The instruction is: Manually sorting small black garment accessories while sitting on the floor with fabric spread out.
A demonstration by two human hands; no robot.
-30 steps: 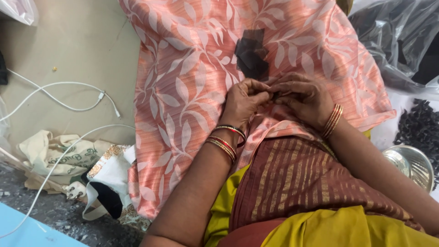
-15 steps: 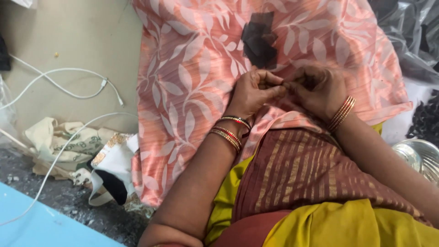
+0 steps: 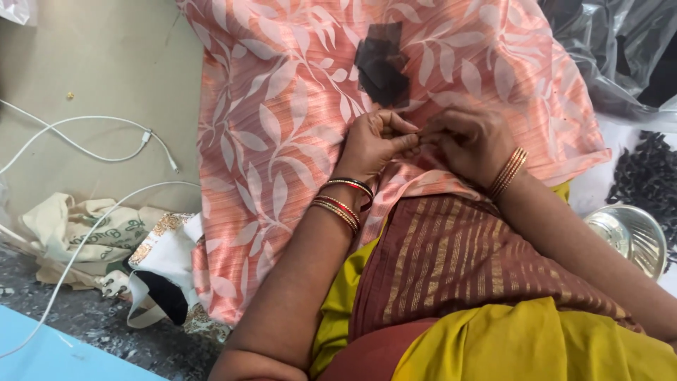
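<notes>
Left hand (image 3: 372,143) and right hand (image 3: 465,141), fingertips meeting, pinch a fold of pink leaf-print cloth (image 3: 282,120) over the lap. Dark patch (image 3: 383,70) just beyond; white cable (image 3: 92,152) and cloth bags (image 3: 92,236) left, steel bowl (image 3: 627,233) right.

Single head-worn view, looking steeply down, close over lap and floor

A beige board surface (image 3: 92,77) is seen at the upper left, crossed by 2 white cables (image 3: 84,152). Below the cables, crumpled cloth bags (image 3: 92,236) are piled on a grey speckled floor (image 3: 84,321). A light blue sheet (image 3: 42,356) is laid at the floor's lower left corner. Soft, even daylight is cast throughout.
</notes>
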